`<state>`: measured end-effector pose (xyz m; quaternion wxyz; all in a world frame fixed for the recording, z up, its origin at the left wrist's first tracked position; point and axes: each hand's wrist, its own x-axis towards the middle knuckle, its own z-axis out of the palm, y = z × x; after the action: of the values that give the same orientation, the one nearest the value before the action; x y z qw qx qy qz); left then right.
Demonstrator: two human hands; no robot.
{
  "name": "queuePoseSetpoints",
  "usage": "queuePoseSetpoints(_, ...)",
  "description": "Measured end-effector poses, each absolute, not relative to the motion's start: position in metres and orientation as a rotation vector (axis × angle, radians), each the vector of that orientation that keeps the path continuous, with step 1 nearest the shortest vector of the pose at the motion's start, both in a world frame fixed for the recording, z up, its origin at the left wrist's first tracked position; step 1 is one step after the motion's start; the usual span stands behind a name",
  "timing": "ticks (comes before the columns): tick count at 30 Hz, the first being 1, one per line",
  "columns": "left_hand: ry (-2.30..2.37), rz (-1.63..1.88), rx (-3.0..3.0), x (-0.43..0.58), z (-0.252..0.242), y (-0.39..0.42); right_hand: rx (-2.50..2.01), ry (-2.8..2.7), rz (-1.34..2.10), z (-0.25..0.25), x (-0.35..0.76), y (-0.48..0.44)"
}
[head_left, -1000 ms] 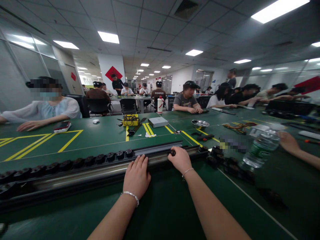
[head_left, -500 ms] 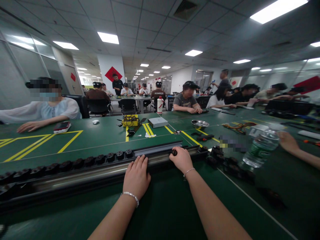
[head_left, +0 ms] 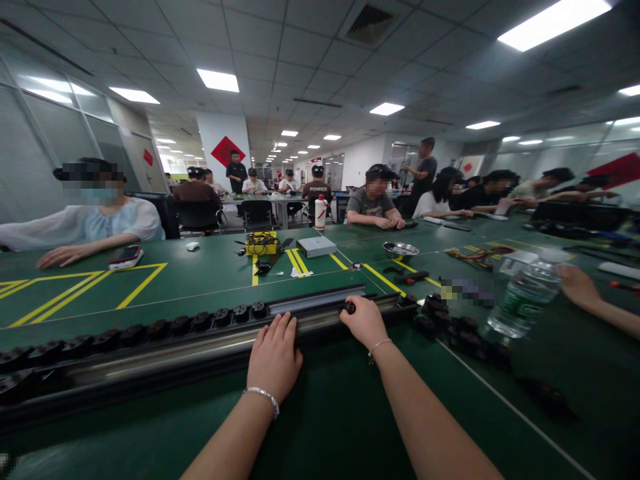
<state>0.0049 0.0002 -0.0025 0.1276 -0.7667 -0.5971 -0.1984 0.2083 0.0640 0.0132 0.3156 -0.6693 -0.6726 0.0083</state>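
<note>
A long black rail (head_left: 165,357) with a shiny metal channel runs across the table in front of me. My left hand (head_left: 275,357) rests on it palm down, fingers stretched out over the channel. Farther right along the rail, my right hand (head_left: 366,325) pinches a small black round knob-like part (head_left: 351,307); its lower side is hidden by my fingers. Several similar black round parts (head_left: 180,325) stand in a row along the rail's far side, left of my hands. More black parts (head_left: 465,330) lie in a loose cluster beyond the rail's right end.
A clear water bottle (head_left: 525,300) stands at right, with another person's hand (head_left: 577,287) beside it. Farther back are a metal bowl (head_left: 401,251), a grey box (head_left: 316,247) and a yellow box (head_left: 263,244) with black cables. A co-worker (head_left: 110,217) sits at left.
My hands keep their places on the rail, with the round part still in my right fingers. In the background at right, a standing person has moved left.
</note>
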Motion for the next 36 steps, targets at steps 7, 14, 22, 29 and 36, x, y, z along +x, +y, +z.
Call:
queuePoseSetpoints(7, -1.744, -0.577, -2.236, 0.005, -0.003, 0.000, -1.764, -1.750, 0.072, 0.015, 0.210, 0.064)
queuePoseSetpoints(14, -1.740, -0.571, -2.235, 0.004, -0.002, 0.000, -1.797, -1.727, 0.088, 0.016, 0.211, 0.060)
queuePoseSetpoints(22, -1.749, -0.565, -2.235, 0.005, -0.003, 0.001, -1.797, -1.746, 0.059, 0.017, 0.215, 0.060)
queuePoseSetpoints(29, -1.755, -0.562, -2.239, 0.005, -0.003, 0.001, -1.862, -1.668, -0.003, 0.012, 0.222, 0.061)
queuePoseSetpoints(36, -1.757, -0.564, -2.237, 0.004, -0.003, 0.001, -1.838, -1.658, -0.005, 0.006, 0.227, 0.064)
